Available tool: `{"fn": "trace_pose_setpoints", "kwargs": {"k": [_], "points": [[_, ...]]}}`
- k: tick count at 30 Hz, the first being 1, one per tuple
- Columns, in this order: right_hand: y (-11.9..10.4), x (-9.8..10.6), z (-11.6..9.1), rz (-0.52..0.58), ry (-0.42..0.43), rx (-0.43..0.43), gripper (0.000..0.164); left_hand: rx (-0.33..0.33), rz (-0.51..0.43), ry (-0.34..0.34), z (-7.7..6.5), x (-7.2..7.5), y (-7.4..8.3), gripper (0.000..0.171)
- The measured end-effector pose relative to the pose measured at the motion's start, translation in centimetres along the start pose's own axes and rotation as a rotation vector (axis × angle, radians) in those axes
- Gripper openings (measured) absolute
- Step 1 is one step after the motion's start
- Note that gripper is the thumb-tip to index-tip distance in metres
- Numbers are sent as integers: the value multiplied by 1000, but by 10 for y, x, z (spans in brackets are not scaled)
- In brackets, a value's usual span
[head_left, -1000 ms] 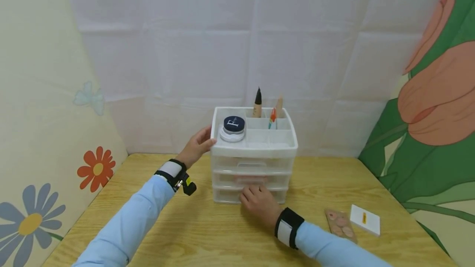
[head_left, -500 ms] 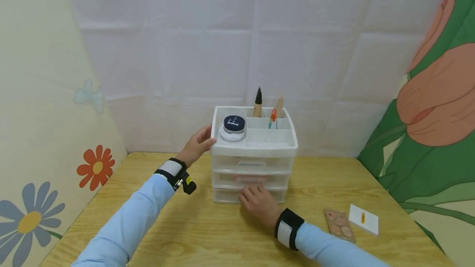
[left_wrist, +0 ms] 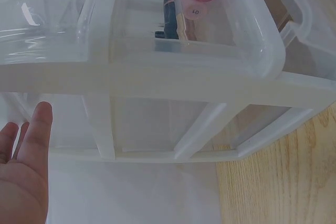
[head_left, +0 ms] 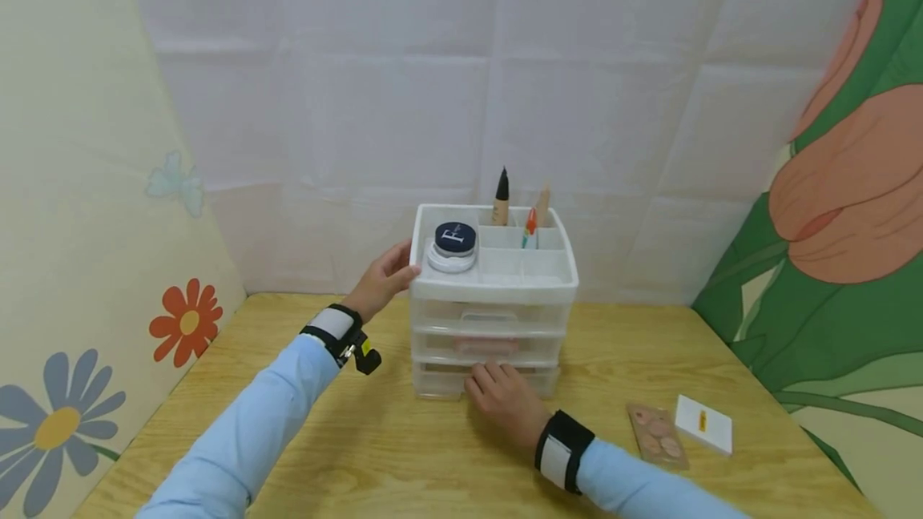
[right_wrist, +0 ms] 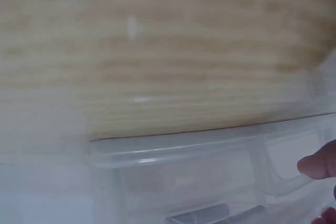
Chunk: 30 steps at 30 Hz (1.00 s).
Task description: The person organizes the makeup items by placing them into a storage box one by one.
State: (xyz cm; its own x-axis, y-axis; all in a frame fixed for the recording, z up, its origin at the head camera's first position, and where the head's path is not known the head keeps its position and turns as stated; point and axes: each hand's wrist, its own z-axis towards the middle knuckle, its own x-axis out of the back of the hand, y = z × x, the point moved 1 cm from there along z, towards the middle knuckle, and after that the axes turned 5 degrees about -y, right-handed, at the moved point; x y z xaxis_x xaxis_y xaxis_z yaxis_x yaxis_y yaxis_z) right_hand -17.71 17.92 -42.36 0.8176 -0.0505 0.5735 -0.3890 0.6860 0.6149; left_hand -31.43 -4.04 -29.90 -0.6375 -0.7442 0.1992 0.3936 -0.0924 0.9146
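A white storage organizer [head_left: 493, 293] with clear drawers stands on the table. My left hand [head_left: 380, 283] rests against its left side, thumb near the top front corner. In the left wrist view its fingers [left_wrist: 39, 135] look straight beside the white frame. My right hand [head_left: 508, 403] curls its fingers at the front of the bottom drawer [head_left: 436, 383], gripping the handle, which the hand mostly hides. That drawer juts slightly forward. In the right wrist view a fingertip [right_wrist: 316, 163] meets the clear drawer front, and dark tube-like items [right_wrist: 202, 214] show inside.
On the organizer's top are a dark-lidded round jar [head_left: 455, 239], a black-tipped pen-like item [head_left: 501, 199] and an orange-tipped stick [head_left: 530, 224]. A brown palette [head_left: 658, 435] and a white box [head_left: 704, 424] lie at the right. A white cloth [head_left: 382, 102] hangs behind.
The bottom drawer has slid a little forward out of the organizer, with my right hand moving slightly toward me. My left hand stays at the organizer's side.
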Motion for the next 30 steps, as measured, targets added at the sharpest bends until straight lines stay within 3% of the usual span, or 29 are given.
{"fn": "trace_pose_setpoints", "kwargs": {"k": [9,15,18,22,30], "points": [[-6,17,-1,-20,-36,41,50,-4,-7,10,1,0,2,61],[-14,24,-3,-22,11,65,49,19,-12,9,0,-2,4,60],[-19,30,-2,-7,26,63,48,27,-18,3,-2,-4,10,60],[-23,40,-3,40,-15,48,48,26,-10,-1,-6,-6,19,60],[-28,53,-7,108,-67,49,51,26,14,16,0,1,3,60]]}}
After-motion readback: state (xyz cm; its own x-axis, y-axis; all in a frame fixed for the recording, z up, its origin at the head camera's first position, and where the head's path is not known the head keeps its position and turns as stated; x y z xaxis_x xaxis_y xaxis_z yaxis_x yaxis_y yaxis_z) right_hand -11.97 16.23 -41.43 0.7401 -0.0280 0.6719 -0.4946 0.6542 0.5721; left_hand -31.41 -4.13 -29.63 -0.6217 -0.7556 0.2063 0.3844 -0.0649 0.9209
